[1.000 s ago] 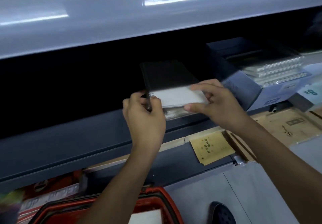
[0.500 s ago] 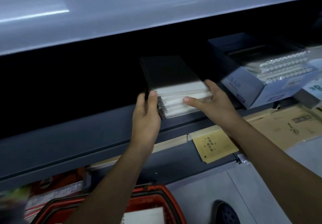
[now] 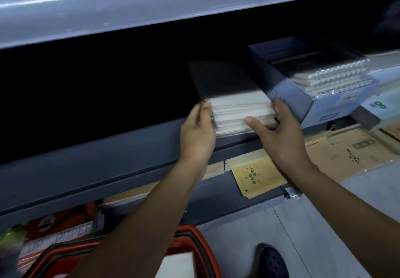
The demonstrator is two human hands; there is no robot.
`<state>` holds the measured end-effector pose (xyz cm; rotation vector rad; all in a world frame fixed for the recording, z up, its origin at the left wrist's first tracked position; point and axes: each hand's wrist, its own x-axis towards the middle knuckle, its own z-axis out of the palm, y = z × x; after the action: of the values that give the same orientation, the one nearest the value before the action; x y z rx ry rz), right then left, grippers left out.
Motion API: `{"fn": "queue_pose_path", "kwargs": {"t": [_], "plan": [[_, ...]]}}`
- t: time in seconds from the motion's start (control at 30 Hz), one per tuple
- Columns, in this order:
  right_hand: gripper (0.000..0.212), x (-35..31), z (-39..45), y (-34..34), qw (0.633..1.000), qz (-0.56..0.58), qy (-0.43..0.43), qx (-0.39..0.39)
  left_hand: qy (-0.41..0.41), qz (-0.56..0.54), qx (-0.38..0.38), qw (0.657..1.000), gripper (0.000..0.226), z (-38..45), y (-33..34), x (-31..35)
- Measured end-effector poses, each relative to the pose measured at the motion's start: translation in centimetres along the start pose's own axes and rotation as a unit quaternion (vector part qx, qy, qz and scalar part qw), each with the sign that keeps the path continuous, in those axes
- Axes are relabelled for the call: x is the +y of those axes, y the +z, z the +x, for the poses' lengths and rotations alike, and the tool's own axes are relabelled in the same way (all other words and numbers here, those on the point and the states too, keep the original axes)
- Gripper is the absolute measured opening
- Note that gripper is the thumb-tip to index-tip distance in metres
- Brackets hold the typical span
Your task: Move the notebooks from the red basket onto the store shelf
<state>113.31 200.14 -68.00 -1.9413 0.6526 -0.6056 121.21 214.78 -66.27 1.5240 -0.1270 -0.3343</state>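
Note:
A stack of spiral notebooks with a black top cover lies on the dark store shelf, near its front lip. My left hand presses upright fingers against the stack's spiral left edge. My right hand holds the stack's right front corner, with the thumb across the front edges and the fingers round the right side. The red basket sits low under my arms, and a white notebook shows inside it.
A blue open box of spiral notebooks stands right of the stack, close to my right hand. Yellow booklets and flat cardboard lie on the lower level. The grey upper shelf overhangs. A dark shoe is on the floor.
My right hand came off the top of the stack and down to its right front corner. My left hand straightened against the spiral edge. The stack now sits squarer on the shelf.

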Motion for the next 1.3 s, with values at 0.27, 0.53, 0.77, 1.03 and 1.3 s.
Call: {"fn": "queue_pose_path", "kwargs": {"t": [0.27,0.53,0.77,1.03,1.3], "plan": [[0.060,-3.0,-5.6,1.1,0.991,0.043,-0.058,0.111,0.010,0.016,0.018,1.000,0.058,-3.9,-2.5,0.9],[0.047,-6.4,-12.8,3.9,0.996,0.085,-0.006,0.015,0.060,0.116,0.048,0.990,0.042,-9.8,-14.3,1.6],[0.016,-1.0,-23.9,11.6,0.976,0.017,0.148,-0.158,-0.044,0.216,0.062,0.973,0.010,-16.9,-22.2,-9.0],[0.016,7.8,-34.1,16.6,0.841,-0.159,0.340,-0.389,-0.257,0.451,-0.083,0.851,0.040,-25.5,-24.4,-20.6],[0.034,7.4,-34.5,17.1,0.842,-0.081,0.487,-0.219,-0.225,0.278,0.084,0.930,0.042,-24.6,-22.2,-20.4]]}}
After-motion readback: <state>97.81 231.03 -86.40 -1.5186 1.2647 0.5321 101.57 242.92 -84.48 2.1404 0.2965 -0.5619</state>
